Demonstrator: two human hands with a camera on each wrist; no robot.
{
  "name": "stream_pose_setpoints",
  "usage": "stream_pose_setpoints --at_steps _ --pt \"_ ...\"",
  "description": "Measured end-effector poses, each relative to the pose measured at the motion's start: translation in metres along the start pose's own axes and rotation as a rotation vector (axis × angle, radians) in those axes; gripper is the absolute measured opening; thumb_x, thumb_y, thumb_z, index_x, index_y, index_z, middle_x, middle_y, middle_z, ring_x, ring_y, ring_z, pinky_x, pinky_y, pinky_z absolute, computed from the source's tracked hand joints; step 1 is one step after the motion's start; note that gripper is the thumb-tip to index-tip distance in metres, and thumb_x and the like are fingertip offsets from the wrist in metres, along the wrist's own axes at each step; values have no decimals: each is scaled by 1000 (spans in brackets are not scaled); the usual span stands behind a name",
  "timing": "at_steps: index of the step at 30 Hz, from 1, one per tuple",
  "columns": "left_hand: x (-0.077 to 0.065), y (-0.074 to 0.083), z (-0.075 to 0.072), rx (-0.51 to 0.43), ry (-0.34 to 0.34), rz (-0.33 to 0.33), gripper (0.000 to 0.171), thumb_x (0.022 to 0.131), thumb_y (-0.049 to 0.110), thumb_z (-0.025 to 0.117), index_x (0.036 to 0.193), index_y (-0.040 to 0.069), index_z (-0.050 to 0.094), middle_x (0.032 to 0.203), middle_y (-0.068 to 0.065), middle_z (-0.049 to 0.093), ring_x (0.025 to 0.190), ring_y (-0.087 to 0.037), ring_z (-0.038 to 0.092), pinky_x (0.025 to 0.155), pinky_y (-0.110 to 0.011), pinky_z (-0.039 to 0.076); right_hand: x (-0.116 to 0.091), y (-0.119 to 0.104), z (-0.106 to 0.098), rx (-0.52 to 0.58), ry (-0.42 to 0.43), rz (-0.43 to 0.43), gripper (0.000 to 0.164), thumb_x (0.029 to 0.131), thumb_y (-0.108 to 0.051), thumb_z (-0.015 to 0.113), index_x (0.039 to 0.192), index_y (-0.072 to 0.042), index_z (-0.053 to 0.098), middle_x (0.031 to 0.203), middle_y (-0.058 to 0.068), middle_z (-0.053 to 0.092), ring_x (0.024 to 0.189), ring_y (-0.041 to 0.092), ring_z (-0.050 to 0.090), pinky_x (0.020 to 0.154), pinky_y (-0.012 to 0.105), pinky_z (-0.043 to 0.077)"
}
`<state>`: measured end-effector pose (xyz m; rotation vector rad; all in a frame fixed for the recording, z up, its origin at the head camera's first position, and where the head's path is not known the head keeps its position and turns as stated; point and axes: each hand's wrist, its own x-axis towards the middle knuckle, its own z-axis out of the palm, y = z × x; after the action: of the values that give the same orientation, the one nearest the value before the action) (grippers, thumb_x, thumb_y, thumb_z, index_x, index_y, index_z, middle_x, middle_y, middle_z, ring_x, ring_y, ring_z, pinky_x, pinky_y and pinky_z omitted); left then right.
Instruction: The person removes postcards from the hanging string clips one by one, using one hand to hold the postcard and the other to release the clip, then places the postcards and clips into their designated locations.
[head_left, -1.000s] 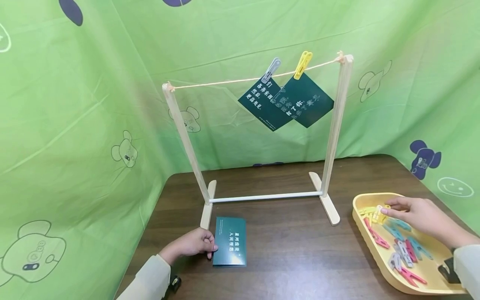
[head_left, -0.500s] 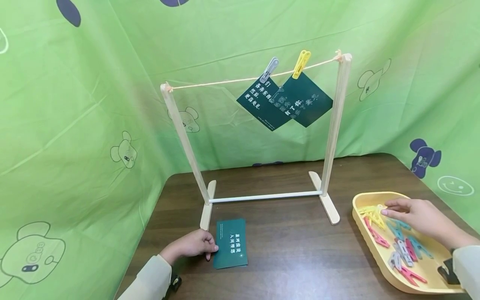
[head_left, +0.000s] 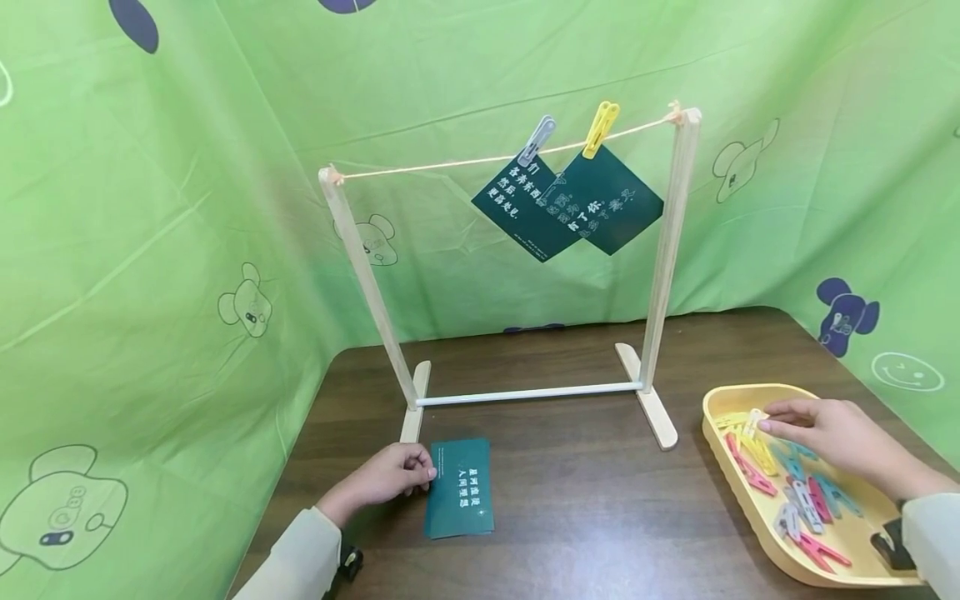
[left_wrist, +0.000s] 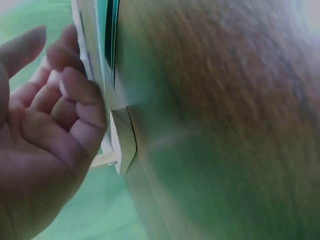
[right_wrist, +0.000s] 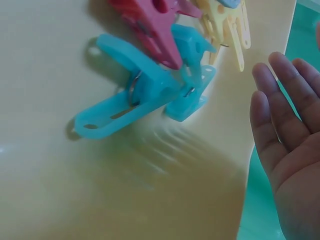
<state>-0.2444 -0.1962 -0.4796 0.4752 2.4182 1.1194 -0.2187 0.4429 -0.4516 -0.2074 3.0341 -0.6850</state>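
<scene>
In the head view my left hand (head_left: pixel 390 477) is at the left edge of a small stack of dark green cards (head_left: pixel 459 487) with white writing. The fingers are loosely curled, fingertips right at the card edge. In the left wrist view the thumb stands apart from the fingers, and the cards (left_wrist: pixel 109 42) show edge-on beyond them. My right hand (head_left: pixel 828 433) reaches over a yellow tray (head_left: pixel 757 533); thumb and forefinger pinch a whitish clothespin (head_left: pixel 754 419) above several yellow clothespins (head_left: pixel 763 455). The right wrist view shows the other fingers (right_wrist: pixel 285 107) extended, beside blue clothespins (right_wrist: pixel 135 92).
A wooden frame (head_left: pixel 663 267) stands on the brown table (head_left: pixel 570 467). From its string (head_left: pixel 435 167) hang two green cards (head_left: pixel 611 200), under a grey clothespin (head_left: pixel 537 142) and a yellow one. Pink, blue and grey clothespins fill the tray's middle. A green cloth (head_left: pixel 465 75) surrounds the table.
My left hand has shifted slightly up along the card edge, and the card stack has turned a little. Yellow clothespins have shifted under my right fingers, where the whitish clothespin now shows more.
</scene>
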Motion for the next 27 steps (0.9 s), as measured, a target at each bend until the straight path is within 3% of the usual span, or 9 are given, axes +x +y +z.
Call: stream_pose_setpoints --at_steps 11,17,24,27 --pt "4 7 -3 -57 271 29 12 99 18 67 93 7 68 84 -21 69 64 -13 56 55 -24 47 -2 -7 -5 -3 33 -9 52 94 -42 71 121 2 69 104 14 78 95 41 72 81 62 53" --pt "5 12 -7 -91 308 38 12 99 17 67 94 7 69 86 -24 70 65 -14 56 57 -25 49 -1 -14 -9 -9 53 -31 49 93 -43 73 121 -2 71 103 10 79 87 24 74 76 46 57" --pt "9 19 -11 -103 337 67 13 98 17 68 95 5 69 89 -24 71 73 -19 62 61 -24 51 1 -28 -14 -6 81 -51 47 93 -41 73 120 -3 72 104 12 79 91 31 74 76 44 59" --pt "11 22 -11 -110 342 70 13 98 18 68 95 5 69 88 -23 72 70 -16 61 61 -23 50 3 -32 -16 -8 92 -67 44 93 -40 74 118 -4 72 103 10 79 90 28 75 76 42 58"
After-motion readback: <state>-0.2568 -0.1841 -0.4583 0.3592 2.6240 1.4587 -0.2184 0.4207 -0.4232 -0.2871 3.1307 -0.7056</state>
